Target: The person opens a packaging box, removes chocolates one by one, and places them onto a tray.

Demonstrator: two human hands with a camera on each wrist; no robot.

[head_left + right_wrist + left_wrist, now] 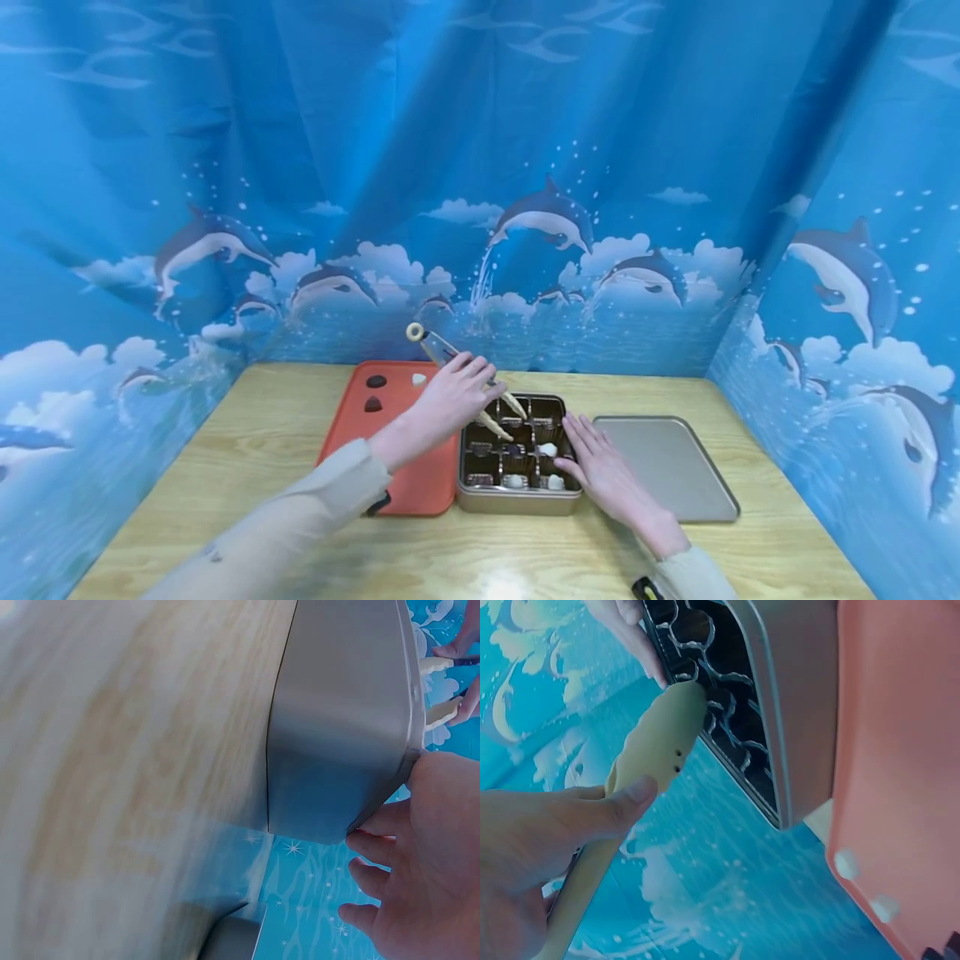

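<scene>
Left hand (459, 398): the tongs (654, 735) are being gripped around the middle, with the thumb being pressed along one arm. That spot is probably being used so the spread can be controlled.
Tongs: being angled down past the fingers, ring end up, tips over the tin (517, 502). The tips are being held apart, and nothing is clearly being shown between them tbh.
Right hand (609, 477): being laid along the tin's right wall, fingers pretty much straight, nothing being grasped. The tin is most likely being steadied that way so it doesn't slide.
Tin: being positioned between the hands, touching the right one and sitting to the lower right of the left one. White pieces (555, 482) are being held in three of its compartments; the dark stuff elsewhere is being lost in shadow, so it can't really be told.
Orange tray (420, 479): being placed just left of the tin, partly hidden by the left arm. Dark pieces (376, 381) and at least one white lump (418, 378) are being held toward its far end, presumably for easy reach.
Grey panel (667, 467): being left flat on the table (525, 550), right of the right hand, likely out of the way.
</scene>
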